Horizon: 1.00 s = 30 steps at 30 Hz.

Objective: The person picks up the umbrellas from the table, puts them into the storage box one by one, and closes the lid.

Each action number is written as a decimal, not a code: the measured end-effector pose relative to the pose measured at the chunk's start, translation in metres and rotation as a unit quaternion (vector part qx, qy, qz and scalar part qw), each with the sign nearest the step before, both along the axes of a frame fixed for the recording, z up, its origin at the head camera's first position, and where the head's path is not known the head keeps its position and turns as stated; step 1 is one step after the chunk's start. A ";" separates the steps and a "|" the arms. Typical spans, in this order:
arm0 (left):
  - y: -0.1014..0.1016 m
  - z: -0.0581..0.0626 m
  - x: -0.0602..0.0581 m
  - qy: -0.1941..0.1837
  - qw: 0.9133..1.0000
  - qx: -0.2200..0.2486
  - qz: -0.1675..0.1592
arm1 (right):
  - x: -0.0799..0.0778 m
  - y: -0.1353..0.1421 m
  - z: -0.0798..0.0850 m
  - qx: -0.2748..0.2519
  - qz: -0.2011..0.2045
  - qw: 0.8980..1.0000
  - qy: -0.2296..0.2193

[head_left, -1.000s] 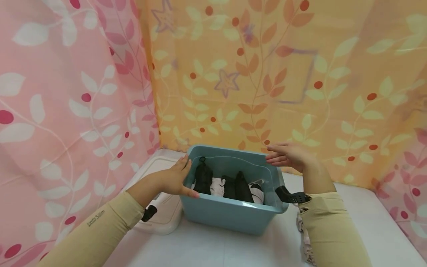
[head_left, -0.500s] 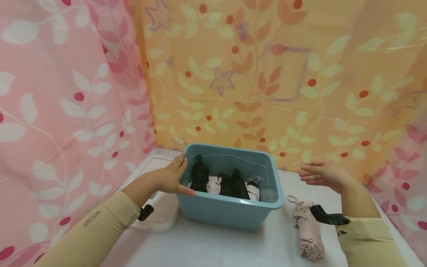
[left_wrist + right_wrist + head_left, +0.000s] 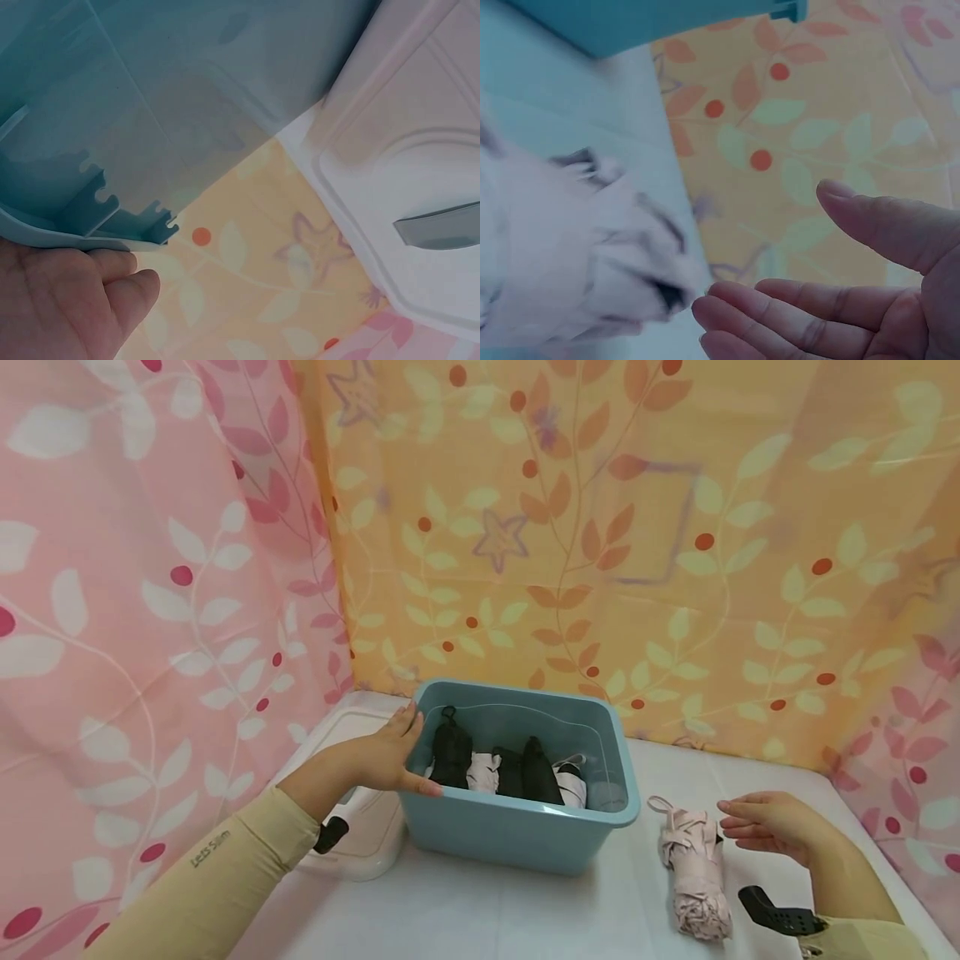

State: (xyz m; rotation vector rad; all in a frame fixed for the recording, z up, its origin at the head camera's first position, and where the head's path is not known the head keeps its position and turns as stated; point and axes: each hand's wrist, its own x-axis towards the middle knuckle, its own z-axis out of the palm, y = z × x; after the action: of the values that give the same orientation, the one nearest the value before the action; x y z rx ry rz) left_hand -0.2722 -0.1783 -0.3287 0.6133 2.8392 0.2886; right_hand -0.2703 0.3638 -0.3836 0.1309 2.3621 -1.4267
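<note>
A blue plastic bin (image 3: pixel 510 835) stands mid-table in the head view, with several rolled black and pale bundles inside. My left hand (image 3: pixel 382 760) rests on its left rim, fingers fairly straight and thumb over the front corner. From below, the left wrist view shows that hand (image 3: pixel 67 300) against the rim's underside. Right of the bin lies a folded pink umbrella (image 3: pixel 696 877), its wrist loop toward the back. Just beside it hovers my right hand (image 3: pixel 780 827), fingers extended and thumb apart, holding nothing. The right wrist view has the umbrella (image 3: pixel 562 247) left of the fingertips.
A white lid (image 3: pixel 367 852) with a grey latch (image 3: pixel 439 227) lies left of the bin, partly under my left forearm. Patterned orange cloth (image 3: pixel 600 527) hangs behind the white table (image 3: pixel 480 918), and pink cloth (image 3: pixel 150 610) on the left.
My right hand has moved from over the bin's right rim, rightward and down, to beside the pink umbrella, which its forearm mostly hid before. My left hand stays on the rim.
</note>
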 end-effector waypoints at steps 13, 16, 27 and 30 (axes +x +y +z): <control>-0.012 -0.001 0.006 -0.010 1.000 0.025 0.011 | 0.005 -0.008 -0.043 -0.004 -0.015 0.999 -0.048; -0.009 -0.001 0.004 -0.005 1.000 0.021 0.010 | 0.008 -0.005 -0.053 -0.005 -0.010 0.998 -0.068; -0.002 -0.002 -0.001 -0.005 1.000 0.016 0.004 | 0.011 -0.001 -0.064 0.051 -0.001 0.994 -0.093; 0.001 -0.001 -0.002 -0.005 1.000 0.017 0.000 | 0.013 0.000 -0.065 0.055 0.004 0.994 -0.099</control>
State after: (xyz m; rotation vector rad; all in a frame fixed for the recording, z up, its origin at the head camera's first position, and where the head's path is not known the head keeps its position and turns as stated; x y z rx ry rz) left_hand -0.2741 -0.1770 -0.3300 0.6175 2.8297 0.3389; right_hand -0.2577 0.3637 -0.4483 0.2796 2.2746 -1.2185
